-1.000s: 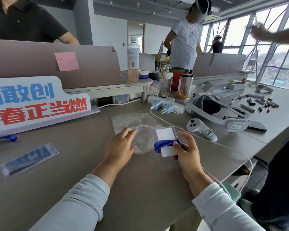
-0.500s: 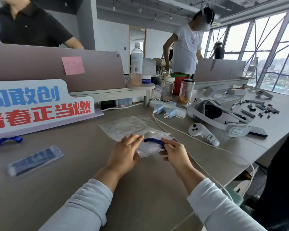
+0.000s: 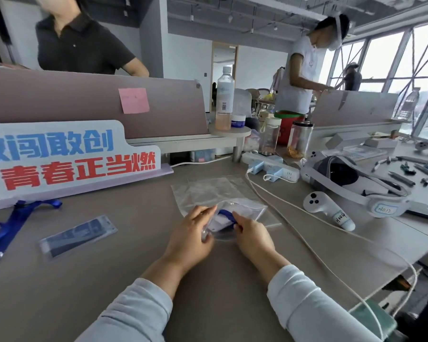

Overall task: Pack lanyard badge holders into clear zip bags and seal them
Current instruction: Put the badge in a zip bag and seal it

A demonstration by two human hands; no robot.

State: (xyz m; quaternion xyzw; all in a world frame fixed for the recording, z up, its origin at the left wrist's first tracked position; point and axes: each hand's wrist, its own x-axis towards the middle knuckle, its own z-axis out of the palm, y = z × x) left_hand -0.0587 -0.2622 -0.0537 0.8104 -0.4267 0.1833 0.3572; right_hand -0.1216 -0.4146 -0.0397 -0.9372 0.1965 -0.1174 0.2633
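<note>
The left hand (image 3: 190, 239) pinches the bag (image 3: 250, 211) at its near edge, probably to hold the mouth open and steady on the desk (image 3: 134, 255). The right hand (image 3: 253, 236) curls its fingers on the blue lanyard (image 3: 224, 214), seemingly feeding the badge holder (image 3: 219, 222) inside; how far in is unclear.

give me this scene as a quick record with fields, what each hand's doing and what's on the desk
left grip: pinches the zip bag at its near edge
right grip: pinches the lanyard badge holder at the bag's mouth
packing: holder looks partly inside the bag
seal: not yet closed, as far as visible
behind it: another clear bag, flat on the desk
left side: loose blue lanyard, narrow clear packet
</note>
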